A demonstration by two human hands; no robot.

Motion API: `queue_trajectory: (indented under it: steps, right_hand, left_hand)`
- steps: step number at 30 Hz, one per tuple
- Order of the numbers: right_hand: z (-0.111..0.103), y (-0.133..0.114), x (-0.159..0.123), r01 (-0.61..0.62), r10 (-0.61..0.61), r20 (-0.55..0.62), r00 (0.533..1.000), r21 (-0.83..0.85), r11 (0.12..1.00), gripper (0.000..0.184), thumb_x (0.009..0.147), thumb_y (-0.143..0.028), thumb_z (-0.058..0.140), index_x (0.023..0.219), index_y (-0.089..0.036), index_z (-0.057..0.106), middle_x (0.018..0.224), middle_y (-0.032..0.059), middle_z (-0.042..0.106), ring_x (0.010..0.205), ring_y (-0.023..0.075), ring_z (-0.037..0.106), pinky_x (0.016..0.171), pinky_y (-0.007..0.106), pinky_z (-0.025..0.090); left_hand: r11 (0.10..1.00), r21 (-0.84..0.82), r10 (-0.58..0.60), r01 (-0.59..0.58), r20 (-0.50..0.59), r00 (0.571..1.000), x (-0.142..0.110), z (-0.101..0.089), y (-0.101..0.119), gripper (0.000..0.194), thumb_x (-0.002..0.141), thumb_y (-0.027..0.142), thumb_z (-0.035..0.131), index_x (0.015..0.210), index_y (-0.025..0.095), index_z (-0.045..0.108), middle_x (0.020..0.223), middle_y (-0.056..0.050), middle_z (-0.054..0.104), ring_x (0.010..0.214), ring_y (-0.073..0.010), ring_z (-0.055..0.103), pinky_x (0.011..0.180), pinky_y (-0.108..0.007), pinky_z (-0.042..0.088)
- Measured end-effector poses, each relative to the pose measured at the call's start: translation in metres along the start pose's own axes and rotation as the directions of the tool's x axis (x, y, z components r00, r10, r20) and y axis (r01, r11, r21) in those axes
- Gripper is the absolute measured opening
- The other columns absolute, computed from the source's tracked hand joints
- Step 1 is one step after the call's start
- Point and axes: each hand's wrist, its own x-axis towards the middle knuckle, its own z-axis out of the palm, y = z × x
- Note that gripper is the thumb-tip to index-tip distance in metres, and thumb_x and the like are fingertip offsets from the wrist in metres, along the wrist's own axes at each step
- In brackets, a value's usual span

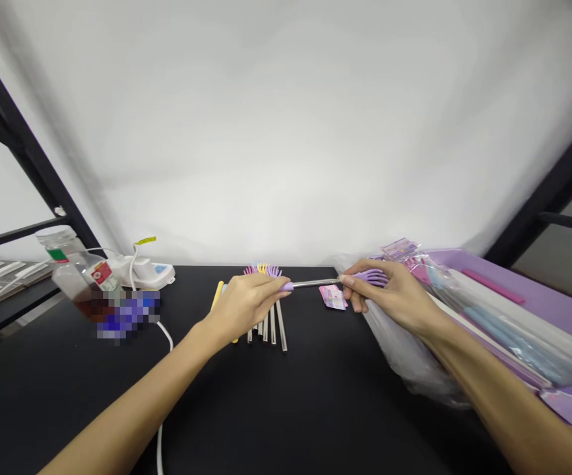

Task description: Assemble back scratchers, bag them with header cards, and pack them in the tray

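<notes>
Two hands share one purple fork (315,283): our left hand (243,303) pinches handle end, our right hand (389,293) grips tines end, keeping it level above desk (315,396). Row of forks (266,316) lies beneath, handles toward us; packaging bag (464,330) beside right wrist.

Shiny metal stem (315,283), purple plastic fork head (372,277), matt black table (315,396).

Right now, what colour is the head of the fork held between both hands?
Purple, on the fork; the head view shows it, near the right hand.
</notes>
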Motion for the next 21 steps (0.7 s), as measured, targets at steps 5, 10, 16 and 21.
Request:
queue_trajectory:
  steps: [5, 10, 16, 21]
  right_hand:
    - [0.003, 0.001, -0.003, 0.066, -0.066, 0.025, 0.998, 0.003, 0.998, 0.031, 0.083, -0.049, 0.072, 0.083, -0.018, 0.07, 0.067, 0.0052, 0.071, 0.054, 0.0171, 0.065, 0.054, 0.029, 0.053]
    - [0.012, 0.002, -0.003, 0.073, -0.073, 0.038, 0.997, 0.001, 0.997, 0.029, 0.082, -0.048, 0.074, 0.083, -0.019, 0.07, 0.066, 0.0045, 0.07, 0.056, 0.0179, 0.066, 0.058, 0.031, 0.054]
    - [0.018, 0.004, 0.003, -0.051, 0.051, 0.007, 0.999, 0.099, 0.994, 0.031, 0.076, -0.045, 0.08, 0.081, -0.015, 0.073, 0.066, 0.0056, 0.069, 0.055, 0.0152, 0.062, 0.055, 0.028, 0.052]
    - [-0.017, 0.017, 0.011, -0.078, 0.277, -0.359, 0.891, 0.481, 0.873, 0.033, 0.056, -0.034, 0.094, 0.065, -0.016, 0.068, 0.064, 0.0008, 0.063, 0.054, 0.0072, 0.054, 0.049, 0.017, 0.046]
  left_hand:
    - [0.997, -0.067, -0.042, 0.047, 0.084, 0.996, 0.007, 0.003, 0.017, 0.031, 0.103, 0.03, 0.042, 0.099, 0.015, 0.069, 0.074, -0.004, 0.065, 0.063, -0.0129, 0.058, 0.06, -0.026, 0.043]
    - [0.982, -0.074, -0.15, 0.172, 0.237, 0.96, 0.012, 0.001, 0.028, 0.027, 0.103, 0.034, 0.041, 0.106, 0.019, 0.064, 0.079, -0.001, 0.068, 0.066, -0.0136, 0.06, 0.061, -0.025, 0.041]
    - [0.976, 0.176, -0.166, 0.126, 0.237, 0.957, 0.016, -0.001, 0.021, 0.035, 0.104, 0.042, 0.038, 0.105, 0.021, 0.067, 0.086, -0.003, 0.073, 0.071, -0.0157, 0.066, 0.059, -0.025, 0.04]
    - [0.931, 0.299, -0.239, 0.208, 0.072, 0.968, 0.008, -0.012, -0.015, 0.027, 0.102, 0.035, 0.045, 0.11, 0.022, 0.068, 0.098, -0.003, 0.074, 0.085, -0.0175, 0.07, 0.068, -0.026, 0.045]
